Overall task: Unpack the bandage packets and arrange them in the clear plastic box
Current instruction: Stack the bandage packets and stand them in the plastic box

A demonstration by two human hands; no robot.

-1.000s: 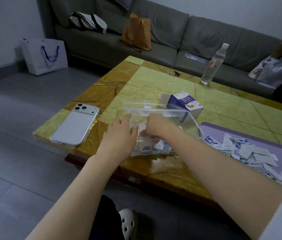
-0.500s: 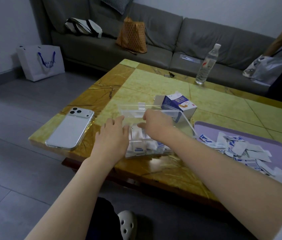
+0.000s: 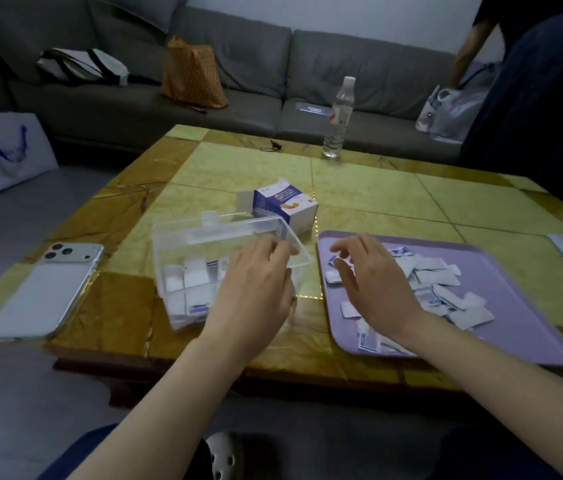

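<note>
Head view — hands slack, empty: left hand (image 3: 256,282) on box (image 3: 183,244), right hand (image 3: 373,282) over packets (image 3: 439,275).

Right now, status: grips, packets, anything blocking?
Left grip at clear box rim. Right grip over loose packets on purple tray, hold unclear. Nothing between tray and box.

A phone (image 3: 43,289) and water bottle (image 3: 339,119) sit on the table (image 3: 377,188), sofa (image 3: 359,74) behind
</note>
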